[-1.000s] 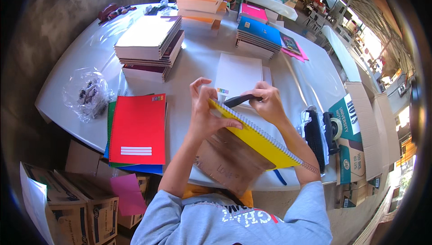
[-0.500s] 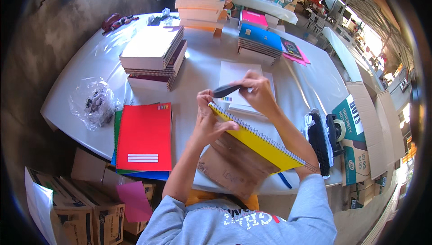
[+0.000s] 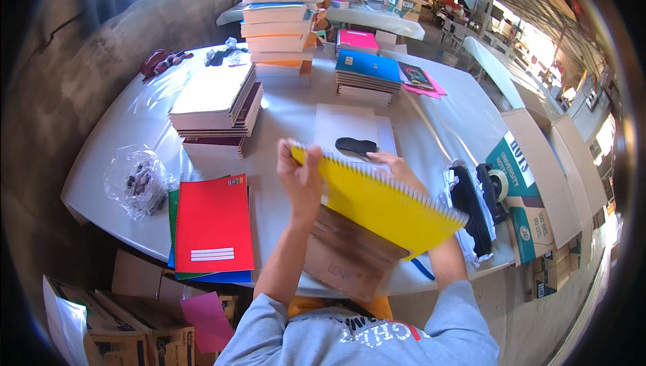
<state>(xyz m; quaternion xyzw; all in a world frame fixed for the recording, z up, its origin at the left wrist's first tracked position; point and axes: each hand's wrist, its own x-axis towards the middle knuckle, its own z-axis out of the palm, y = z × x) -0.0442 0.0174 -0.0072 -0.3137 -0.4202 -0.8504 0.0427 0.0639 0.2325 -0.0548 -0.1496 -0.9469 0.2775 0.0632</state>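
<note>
A bright yellow wire-bound notebook (image 3: 378,206), plain-faced, spine uppermost, tilts above the counter's (image 3: 282,134) near side. The left hand (image 3: 301,181) has its fingers clamped on 1 corner; the right hand's (image 3: 404,173), partly hidden behind, I can't tell.

this looks like a notebook workshop: spiral notebooks (image 3: 368,66) stand in stacks toward the far edge of the bench (image 3: 282,124), cardboard boxes (image 3: 138,339) crowd its near left corner, a tape dispenser (image 3: 490,194) sits by its right edge, and a bare, rough wall (image 3: 74,77) rises beyond the left.
</note>
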